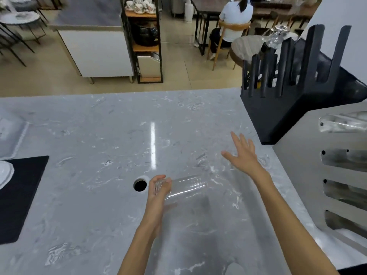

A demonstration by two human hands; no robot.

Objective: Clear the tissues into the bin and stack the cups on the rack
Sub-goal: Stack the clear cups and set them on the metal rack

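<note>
Here, left hand point(158, 189) gripping unlabelled cup point(184, 187)

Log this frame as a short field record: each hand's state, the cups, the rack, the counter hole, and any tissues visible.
left hand: gripping a stack of clear plastic cups, held sideways above the counter
cups: transparent, nested, open end pointing right
right hand: open, fingers spread, empty, reaching toward the rack
rack: black, slotted, far right of the counter; clear cups show at its top
counter hole: round, dark, just left of the left hand
tissues: none visible
counter: grey marble
</note>
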